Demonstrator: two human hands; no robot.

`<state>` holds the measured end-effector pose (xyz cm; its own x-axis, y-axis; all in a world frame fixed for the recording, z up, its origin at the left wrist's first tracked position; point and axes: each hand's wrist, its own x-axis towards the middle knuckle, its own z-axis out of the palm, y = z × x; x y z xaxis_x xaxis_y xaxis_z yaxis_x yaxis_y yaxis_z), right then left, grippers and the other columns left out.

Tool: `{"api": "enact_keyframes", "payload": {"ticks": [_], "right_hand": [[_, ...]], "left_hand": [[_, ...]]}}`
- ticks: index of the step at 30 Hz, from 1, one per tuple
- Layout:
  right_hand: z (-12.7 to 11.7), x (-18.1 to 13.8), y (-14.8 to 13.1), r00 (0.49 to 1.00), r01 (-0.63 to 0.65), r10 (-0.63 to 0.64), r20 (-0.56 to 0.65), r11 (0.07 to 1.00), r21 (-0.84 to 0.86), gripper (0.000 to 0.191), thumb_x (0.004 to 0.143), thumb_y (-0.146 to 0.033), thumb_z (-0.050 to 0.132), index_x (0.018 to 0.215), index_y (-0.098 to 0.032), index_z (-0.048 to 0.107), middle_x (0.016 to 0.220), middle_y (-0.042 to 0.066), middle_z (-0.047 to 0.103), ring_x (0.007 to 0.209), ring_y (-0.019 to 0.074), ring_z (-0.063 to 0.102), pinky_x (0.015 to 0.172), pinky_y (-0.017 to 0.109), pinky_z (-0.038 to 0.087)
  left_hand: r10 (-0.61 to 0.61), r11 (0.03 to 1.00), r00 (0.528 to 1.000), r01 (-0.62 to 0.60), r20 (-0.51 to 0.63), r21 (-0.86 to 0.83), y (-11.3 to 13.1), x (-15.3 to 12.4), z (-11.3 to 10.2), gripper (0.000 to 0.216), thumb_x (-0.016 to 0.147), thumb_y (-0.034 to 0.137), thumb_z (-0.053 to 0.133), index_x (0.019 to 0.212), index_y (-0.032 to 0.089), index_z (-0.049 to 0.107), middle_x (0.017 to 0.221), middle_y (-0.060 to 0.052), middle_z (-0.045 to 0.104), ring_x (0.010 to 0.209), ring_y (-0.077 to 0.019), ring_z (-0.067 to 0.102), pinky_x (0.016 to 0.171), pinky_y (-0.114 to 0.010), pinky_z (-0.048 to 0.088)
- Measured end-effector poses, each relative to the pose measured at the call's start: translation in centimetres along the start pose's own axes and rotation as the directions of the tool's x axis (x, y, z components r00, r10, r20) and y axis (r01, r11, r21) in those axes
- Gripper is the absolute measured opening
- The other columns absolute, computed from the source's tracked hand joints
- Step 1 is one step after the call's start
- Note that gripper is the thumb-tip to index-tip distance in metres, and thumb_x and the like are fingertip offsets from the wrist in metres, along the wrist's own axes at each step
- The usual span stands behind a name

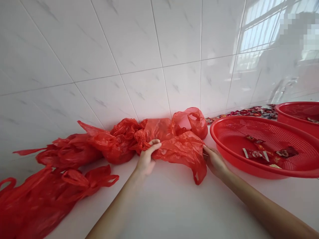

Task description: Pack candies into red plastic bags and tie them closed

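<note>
Between my hands stretches a thin red plastic bag (181,149), one handle loop hanging down toward the white surface. My left hand (147,157) is closed on the bag's left end, thumb on top. At its right edge, my right hand (214,161) pinches the plastic near the opening; part of the fingers is hidden. Just behind stands a rounded red plastic bag (189,122), with more crumpled red bags (122,139) to the left. Close to my right hand is a red perforated basket (224,124) holding several small wrapped packets (256,154).
A second red basket (296,108) stands at the far right. Small wrapped packets (249,112) lie along the tiled wall (139,89) behind the baskets. Another heap of red plastic bags (42,199) covers the near left of the white surface (161,209).
</note>
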<state>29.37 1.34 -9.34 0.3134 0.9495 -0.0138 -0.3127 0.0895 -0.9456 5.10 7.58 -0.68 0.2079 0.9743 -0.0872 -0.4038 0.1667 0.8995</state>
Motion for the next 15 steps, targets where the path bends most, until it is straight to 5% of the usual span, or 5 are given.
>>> {"api": "enact_keyframes", "payload": {"ticks": [4,7,11,15], "right_hand": [[-0.9,0.8,0.4,0.999,-0.002,-0.001,-0.051,0.999,-0.045,0.044,0.069,-0.064,0.071,0.079,-0.022,0.06,0.073,0.007,0.068,0.061,0.0202,0.063,0.058,0.034,0.05],[-0.8,0.5,0.6,0.997,0.019,-0.027,-0.073,0.995,-0.101,0.043,0.076,-0.064,0.068,0.084,-0.023,0.058,0.081,0.007,0.068,0.067,0.0206,0.064,0.063,0.036,0.053],[0.4,-1.1,0.0,0.941,0.262,-0.315,-0.12,0.908,-0.329,0.048,0.081,-0.06,0.068,0.112,-0.026,0.056,0.12,0.009,0.064,0.106,0.0255,0.063,0.094,0.043,0.051],[1.6,-2.7,-0.7,0.884,0.418,-0.466,0.044,0.744,-0.521,0.079,0.083,-0.055,0.069,0.148,-0.027,0.035,0.153,0.014,0.042,0.139,0.0321,0.044,0.113,0.052,0.039]], "left_hand": [[0.114,0.99,0.987,-0.122,-0.118,-0.068,1.8,0.6,-0.7,0.037,0.044,0.018,0.087,0.072,0.019,0.063,0.07,0.005,0.065,0.068,-0.0119,0.062,0.063,-0.021,0.049],[0.144,0.988,0.984,-0.148,-0.101,-0.032,2.2,0.5,-0.8,0.036,0.045,0.019,0.089,0.069,0.019,0.063,0.07,0.005,0.065,0.068,-0.0121,0.062,0.063,-0.022,0.049],[0.124,0.992,0.992,-0.124,-0.035,0.002,1.7,0.2,-0.4,0.032,0.051,0.024,0.089,0.07,0.018,0.065,0.071,0.003,0.065,0.068,-0.0123,0.062,0.063,-0.022,0.05],[0.064,0.998,0.998,-0.064,-0.029,-0.023,1.1,-0.1,0.0,0.028,0.055,0.025,0.089,0.074,0.017,0.071,0.079,0.001,0.069,0.073,-0.0115,0.063,0.063,-0.021,0.05]]}}
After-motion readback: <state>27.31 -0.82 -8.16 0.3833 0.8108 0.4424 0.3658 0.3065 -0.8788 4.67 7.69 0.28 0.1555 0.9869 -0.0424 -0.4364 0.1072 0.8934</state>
